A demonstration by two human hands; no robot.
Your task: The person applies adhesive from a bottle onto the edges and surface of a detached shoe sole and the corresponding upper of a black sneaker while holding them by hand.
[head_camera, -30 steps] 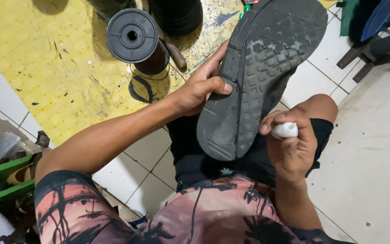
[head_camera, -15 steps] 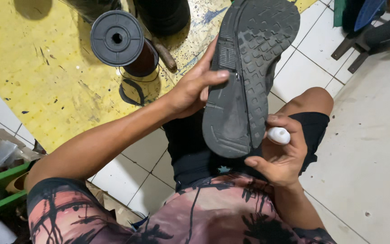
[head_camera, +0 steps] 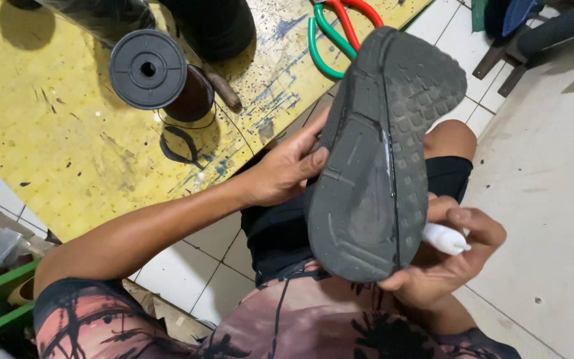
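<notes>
1. The shoe (head_camera: 380, 166) shows a matt dark grey rubber sole, dusty, with raised square studs on its far half and a smoother near half.
2. The small tube (head_camera: 445, 239), at the right, looks like smooth white plastic.
3. The spool (head_camera: 149, 69), far left, has a matt grey plastic end and glossy dark brown thread.
4. The mat (head_camera: 68, 133) is yellow, dimpled, worn and paint-speckled.
5. The scissors (head_camera: 337, 26) have glossy red and green plastic handles.
6. The floor tiles (head_camera: 539, 179) are smooth, pale and slightly shiny.
</notes>
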